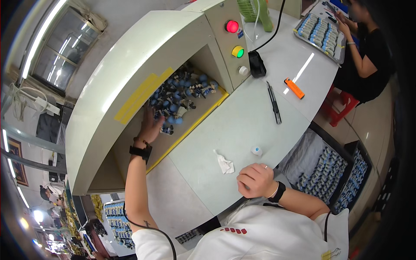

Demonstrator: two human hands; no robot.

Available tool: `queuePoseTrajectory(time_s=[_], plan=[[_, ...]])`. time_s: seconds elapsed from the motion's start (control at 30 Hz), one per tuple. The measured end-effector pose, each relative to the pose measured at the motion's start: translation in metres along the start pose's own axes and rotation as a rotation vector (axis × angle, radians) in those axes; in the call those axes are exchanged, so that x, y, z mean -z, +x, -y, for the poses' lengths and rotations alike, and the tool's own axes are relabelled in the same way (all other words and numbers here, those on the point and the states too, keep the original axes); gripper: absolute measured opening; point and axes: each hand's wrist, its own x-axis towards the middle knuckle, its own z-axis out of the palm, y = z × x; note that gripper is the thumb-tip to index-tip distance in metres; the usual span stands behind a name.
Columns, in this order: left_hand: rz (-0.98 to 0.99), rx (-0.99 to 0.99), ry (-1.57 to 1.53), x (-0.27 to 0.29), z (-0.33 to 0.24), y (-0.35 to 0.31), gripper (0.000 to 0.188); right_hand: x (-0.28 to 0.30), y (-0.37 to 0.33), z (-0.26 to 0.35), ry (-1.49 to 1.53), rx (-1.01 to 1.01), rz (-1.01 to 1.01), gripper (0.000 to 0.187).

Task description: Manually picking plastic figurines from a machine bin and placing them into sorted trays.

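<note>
We locate the figurines (184, 82), small, with blue heads, in a loose pile inside the pale cabinet (143, 52) at the far left side of the desk (242, 108), behind a yellow front lip (190, 132).

State of the hands: the left hand (150, 126) is inside the cabinet at the near side of the pile, thumb and fingers wide apart; we see nothing held. The right hand (256, 180) is loosely curled beside the desk's near edge; we cannot tell whether it encloses anything. A crumpled white tissue (225, 164) and a small white part with a blue dot (256, 151) lie near it.

Handling: we judge each figurine light, stiff and smooth, probably of hard plastic. The round head may slip, and the thin limbs may snag or break in the pile. We recommend a light thumb-and-fingertip hold around the trunk.

Markings: we note a yellow label (145, 95) on the cabinet's face and a small blue sticker (240, 33) beside the red lamp (232, 26); we cannot make out their print. We find no readable lettering on the figurines.
</note>
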Motion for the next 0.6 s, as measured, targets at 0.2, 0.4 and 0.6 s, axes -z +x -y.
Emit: queuePoseTrajectory(time_s=[0.2, 0.4, 0.6], plan=[[-0.012, -0.201, 0.31, -0.035, -0.013, -0.003, 0.072, 0.003, -0.003, 0.004, 0.0, -0.005, -0.036, 0.007], [-0.085, -0.148, 0.111, -0.029, 0.075, 0.02, 0.052, -0.014, -0.01, 0.001, 0.087, 0.04, -0.018, 0.013], [-0.052, -0.129, 0.541, -0.008, 0.017, 0.013, 0.048, -0.012, -0.019, -0.001, 0.329, 0.149, -0.185, 0.012]])
